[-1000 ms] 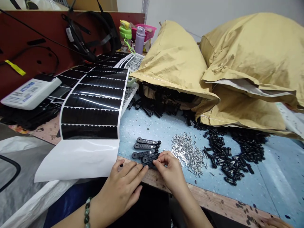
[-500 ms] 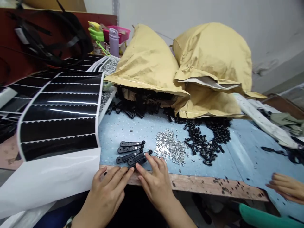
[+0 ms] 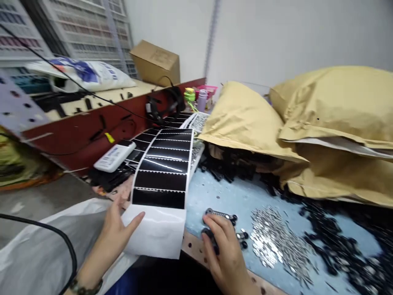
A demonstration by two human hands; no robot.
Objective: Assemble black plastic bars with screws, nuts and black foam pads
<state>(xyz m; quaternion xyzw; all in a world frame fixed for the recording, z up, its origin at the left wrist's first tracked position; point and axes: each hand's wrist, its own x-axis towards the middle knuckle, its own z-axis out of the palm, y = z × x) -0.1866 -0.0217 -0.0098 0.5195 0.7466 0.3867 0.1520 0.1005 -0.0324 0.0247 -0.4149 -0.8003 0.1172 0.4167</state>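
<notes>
My left hand (image 3: 115, 241) is at the bottom end of a glossy black label sheet (image 3: 161, 164), its thumb and fingers pinching the white backing paper (image 3: 155, 231). My right hand (image 3: 222, 250) curls over a group of black perforated plastic bars (image 3: 219, 215) on the blue table top (image 3: 211, 196), hiding most of them. Small black pieces (image 3: 242, 239) lie just beyond its fingers. To its right is a spread of silver screws and washers (image 3: 276, 241).
Tan paper sacks (image 3: 245, 123) bulge over a heap of black parts (image 3: 337, 241). The table's wooden front edge (image 3: 192, 246) runs below my right hand. Behind stand a red board (image 3: 76, 131), a white device (image 3: 114, 155), a headset (image 3: 162, 104) and a bottle (image 3: 202, 100).
The view has swung left and tilted. My left hand has moved from the table edge onto the white backing paper. The other person's hand at the right has gone from view.
</notes>
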